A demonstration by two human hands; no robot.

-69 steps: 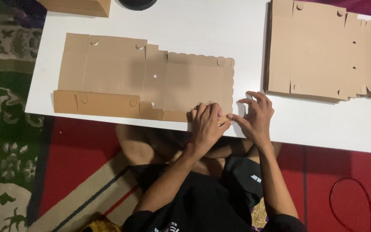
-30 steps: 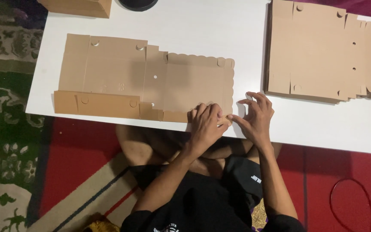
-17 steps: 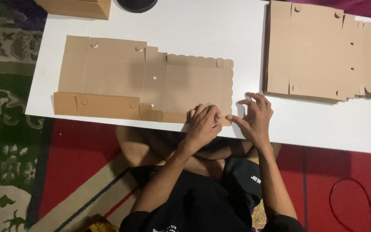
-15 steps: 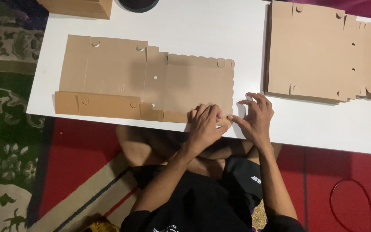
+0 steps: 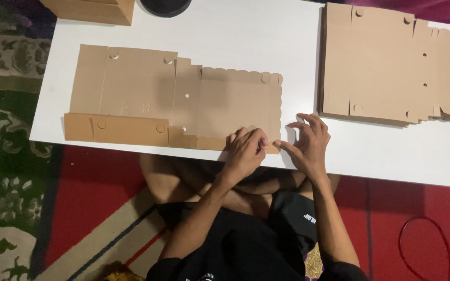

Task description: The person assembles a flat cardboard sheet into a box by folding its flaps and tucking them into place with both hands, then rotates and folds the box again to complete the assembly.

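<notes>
A flat, unfolded cardboard box blank (image 5: 178, 99) lies on the white worktop (image 5: 246, 36), stretching from the left part of the frame to just right of centre. Its right edge is scalloped, and small round holes and half-round notches mark its panels. A narrow flap along its lower edge is folded over onto the blank.

The left hand (image 5: 246, 151) rests at the lower right corner of the blank, near the worktop's front edge. Its grip is closed, fingers curled down and pressing on the folded lower flap at that corner. The right hand (image 5: 308, 143) sits just beside it to the right, on the bare worktop at the blank's scalloped edge. Its grip is open, fingers spread, with the thumb reaching left to the corner of the blank; it holds nothing. The two hands are close together, nearly touching at the corner.

In the upper right of the frame lies a stack of flat cardboard blanks (image 5: 386, 62) of the same kind, well apart from the hands. At the top left edge of the frame part of a brown cardboard box (image 5: 89, 9) shows, and beside it, at top centre, a dark round object (image 5: 165, 5), cut off by the frame.

Below the worktop the person sits cross-legged in dark clothing on a red patterned carpet (image 5: 95, 187).
</notes>
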